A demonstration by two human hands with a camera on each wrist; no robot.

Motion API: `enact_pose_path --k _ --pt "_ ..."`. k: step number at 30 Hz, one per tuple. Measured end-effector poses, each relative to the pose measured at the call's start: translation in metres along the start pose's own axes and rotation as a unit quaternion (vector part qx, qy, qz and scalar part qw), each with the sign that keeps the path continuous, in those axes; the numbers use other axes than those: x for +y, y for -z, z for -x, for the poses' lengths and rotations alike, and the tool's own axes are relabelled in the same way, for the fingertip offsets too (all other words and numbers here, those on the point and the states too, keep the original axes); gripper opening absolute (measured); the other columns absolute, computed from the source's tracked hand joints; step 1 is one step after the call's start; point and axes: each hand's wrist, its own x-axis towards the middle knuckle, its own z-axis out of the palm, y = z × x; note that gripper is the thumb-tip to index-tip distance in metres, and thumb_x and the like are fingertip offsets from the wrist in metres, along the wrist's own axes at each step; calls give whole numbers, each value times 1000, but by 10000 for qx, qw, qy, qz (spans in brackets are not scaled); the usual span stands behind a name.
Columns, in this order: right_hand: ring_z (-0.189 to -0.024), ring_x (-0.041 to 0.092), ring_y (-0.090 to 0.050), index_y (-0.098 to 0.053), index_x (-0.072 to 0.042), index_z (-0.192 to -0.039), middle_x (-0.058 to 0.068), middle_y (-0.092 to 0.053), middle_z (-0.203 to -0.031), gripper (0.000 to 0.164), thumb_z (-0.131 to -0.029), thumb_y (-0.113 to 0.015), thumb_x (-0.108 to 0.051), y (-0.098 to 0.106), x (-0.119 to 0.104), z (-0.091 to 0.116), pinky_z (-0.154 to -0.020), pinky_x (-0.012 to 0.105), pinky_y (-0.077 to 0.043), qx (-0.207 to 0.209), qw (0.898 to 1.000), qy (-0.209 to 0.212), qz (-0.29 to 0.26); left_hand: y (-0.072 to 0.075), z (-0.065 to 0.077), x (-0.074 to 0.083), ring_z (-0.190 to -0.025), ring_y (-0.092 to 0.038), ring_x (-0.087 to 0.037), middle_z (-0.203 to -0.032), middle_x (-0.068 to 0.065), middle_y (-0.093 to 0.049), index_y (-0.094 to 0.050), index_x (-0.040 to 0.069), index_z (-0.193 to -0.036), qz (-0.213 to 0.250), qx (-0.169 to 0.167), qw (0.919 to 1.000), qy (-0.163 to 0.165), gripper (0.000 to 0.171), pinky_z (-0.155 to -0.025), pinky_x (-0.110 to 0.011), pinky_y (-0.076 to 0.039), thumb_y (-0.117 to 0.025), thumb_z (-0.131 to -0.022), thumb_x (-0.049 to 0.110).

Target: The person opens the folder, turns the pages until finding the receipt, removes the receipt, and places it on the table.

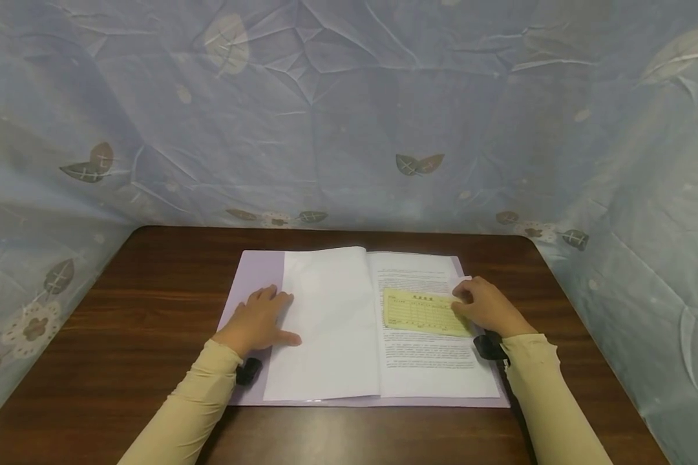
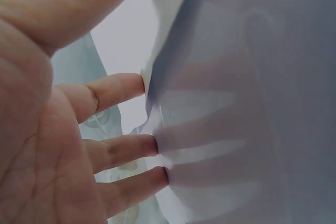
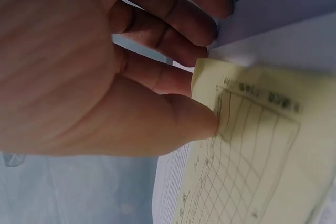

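Observation:
A lilac folder (image 1: 260,268) lies spread on the table, with a blank white sheet (image 1: 328,323) on its left side and a printed page (image 1: 430,378) on its right. Across the printed page rests a yellow form slip (image 1: 419,313) with a ruled grid. My right hand (image 1: 491,307) pinches the slip's right end, its thumb (image 3: 194,121) on the face and fingers behind. A small white paper corner (image 1: 461,280) shows beside those fingers. Spread over the folder's left part, my left hand (image 1: 258,320) touches the blank sheet's edge with its fingertips (image 2: 149,144).
The dark wooden table (image 1: 93,361) extends on both sides of the folder. A pale blue leaf-patterned cloth (image 1: 349,129) hangs behind the table and along both sides. Each wrist carries a small black camera (image 1: 248,372).

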Motion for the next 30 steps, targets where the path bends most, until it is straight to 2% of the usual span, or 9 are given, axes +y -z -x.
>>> enact_pose_path --k 5,13,20,30 --pt "-93 28 -55 -70 2 -113 13 -60 -102 29 -92 -74 -18 -3 -1 0 -82 46 -48 -22 10000 54 -32 4 3 -3 -145 -31 -57 -158 -33 -35 -50 4 -150 -2 -96 9999 51 95 -108 -80 -28 -89 -76 50" --pt "-97 32 -56 -72 0 -110 16 -63 -109 26 -92 -75 -19 -4 -3 -1 -86 49 -49 -34 10000 31 30 6 2 -6 -146 -29 -58 -159 -35 -33 -49 3 -150 20 -152 9998 130 98 -108 -80 -28 -90 -75 50" --pt "-91 28 -57 -71 -2 -106 11 -62 -99 23 -93 -75 -20 -2 -5 0 -76 41 -48 -98 9999 -34 -29 6 2 -7 -146 -30 -57 -159 -34 -34 -49 4 -150 22 -165 9998 139 96 -108 -80 -28 -90 -76 49" --pt "-84 24 -58 -68 -7 -93 8 -62 -92 8 -94 -73 -13 -5 -5 -1 -66 34 -47 12 9999 87 -125 11 7 -6 -144 -31 -58 -157 -35 -35 -52 1 -146 67 -159 9995 278 94 -106 -79 -31 -93 -73 44"
